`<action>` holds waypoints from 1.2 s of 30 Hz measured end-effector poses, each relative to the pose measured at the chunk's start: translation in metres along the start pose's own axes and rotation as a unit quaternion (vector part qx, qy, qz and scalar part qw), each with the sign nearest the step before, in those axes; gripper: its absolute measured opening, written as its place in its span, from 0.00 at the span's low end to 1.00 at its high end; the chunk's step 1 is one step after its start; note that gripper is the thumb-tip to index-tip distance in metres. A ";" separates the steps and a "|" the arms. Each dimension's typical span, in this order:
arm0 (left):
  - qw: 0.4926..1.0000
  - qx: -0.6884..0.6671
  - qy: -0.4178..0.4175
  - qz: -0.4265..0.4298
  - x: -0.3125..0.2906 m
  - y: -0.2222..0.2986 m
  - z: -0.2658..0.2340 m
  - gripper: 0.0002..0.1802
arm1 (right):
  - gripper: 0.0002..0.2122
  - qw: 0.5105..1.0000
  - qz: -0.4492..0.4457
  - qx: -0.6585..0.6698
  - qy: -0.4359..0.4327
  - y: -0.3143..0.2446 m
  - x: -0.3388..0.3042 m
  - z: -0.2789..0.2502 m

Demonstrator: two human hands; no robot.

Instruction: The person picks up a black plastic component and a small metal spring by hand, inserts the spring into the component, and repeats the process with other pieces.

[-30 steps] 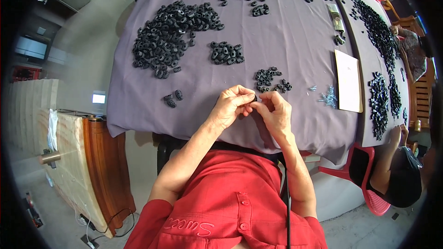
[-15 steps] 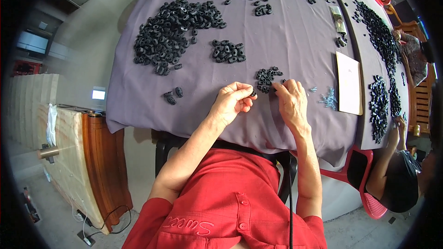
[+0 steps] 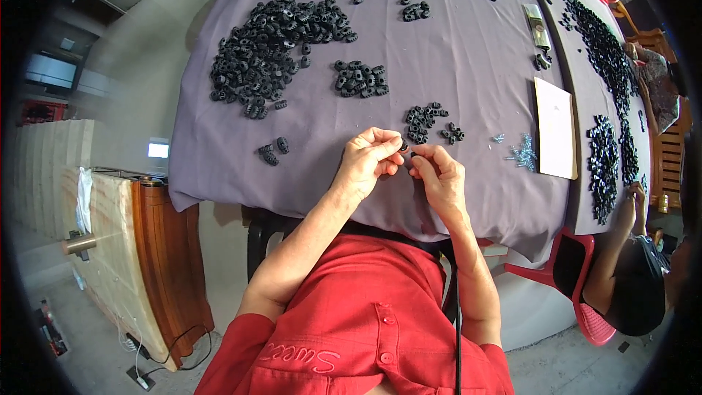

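My left hand point(image 3: 369, 159) pinches a small black part point(image 3: 403, 145) between thumb and forefinger, above the near part of the cloth-covered table. Close to its right, my right hand point(image 3: 440, 175) is closed with thumb and forefinger on another tiny dark piece point(image 3: 414, 154). The two pieces are almost together; whether they touch is not clear. Just beyond the hands lies a small heap of black ring-like parts point(image 3: 420, 123), with a smaller cluster of black pieces point(image 3: 453, 133) beside it. Clear bluish small pieces point(image 3: 522, 152) are scattered to the right.
A large pile of ridged black parts point(image 3: 267, 51) and a smaller group point(image 3: 360, 79) lie to the left on the purple-grey cloth point(image 3: 482, 66). A white board point(image 3: 555, 126) sits at right. Another person's hand point(image 3: 633, 205) is near black heaps at far right.
My right hand has drawn back from the small black heap toward my left hand, carrying a tiny dark piece. The left hand has hardly moved.
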State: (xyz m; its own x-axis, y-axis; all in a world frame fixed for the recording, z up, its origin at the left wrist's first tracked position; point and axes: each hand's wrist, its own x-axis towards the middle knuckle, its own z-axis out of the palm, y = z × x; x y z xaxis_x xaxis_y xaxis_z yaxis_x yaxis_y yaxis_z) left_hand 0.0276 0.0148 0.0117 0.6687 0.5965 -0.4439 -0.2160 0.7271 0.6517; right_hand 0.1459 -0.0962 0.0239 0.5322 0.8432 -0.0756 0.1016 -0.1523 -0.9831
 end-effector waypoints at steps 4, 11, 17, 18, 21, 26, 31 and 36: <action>1.000 0.021 0.003 0.001 -0.001 -0.001 -0.001 0.05 | 0.07 0.995 0.016 0.096 0.010 0.000 0.001 0.007; 0.998 0.062 0.016 0.017 -0.002 -0.002 0.003 0.05 | 0.05 0.997 -0.012 0.077 0.016 -0.002 0.001 0.012; 0.997 0.067 0.010 0.019 -0.001 -0.004 0.000 0.05 | 0.04 1.000 0.002 0.026 -0.001 -0.005 0.003 0.011; 0.997 0.069 0.010 0.022 -0.001 -0.004 -0.001 0.05 | 0.04 1.000 -0.001 0.024 -0.004 -0.003 0.004 0.011; 0.997 0.067 0.004 0.031 -0.002 -0.004 0.000 0.05 | 0.04 0.999 0.012 0.045 -0.009 -0.003 0.006 0.011; 0.995 0.087 -0.002 0.041 -0.004 -0.004 0.001 0.06 | 0.05 0.995 0.033 0.097 -0.020 -0.002 0.009 0.008; 0.991 0.118 0.007 0.061 -0.005 -0.008 0.002 0.05 | 0.05 0.992 0.040 0.118 -0.016 0.003 0.008 0.009; 0.979 0.163 0.008 0.124 -0.006 -0.013 0.003 0.05 | 0.06 0.994 0.024 0.102 -0.002 0.005 0.008 0.012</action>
State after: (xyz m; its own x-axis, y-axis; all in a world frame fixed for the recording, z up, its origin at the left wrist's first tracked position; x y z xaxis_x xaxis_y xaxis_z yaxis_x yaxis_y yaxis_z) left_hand 0.0285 0.0005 0.0077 0.6126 0.7479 -0.2557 -0.1296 0.4142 0.9009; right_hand 0.1409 -0.0842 0.0162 0.5283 0.8400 -0.1238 -0.0972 -0.0850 -0.9916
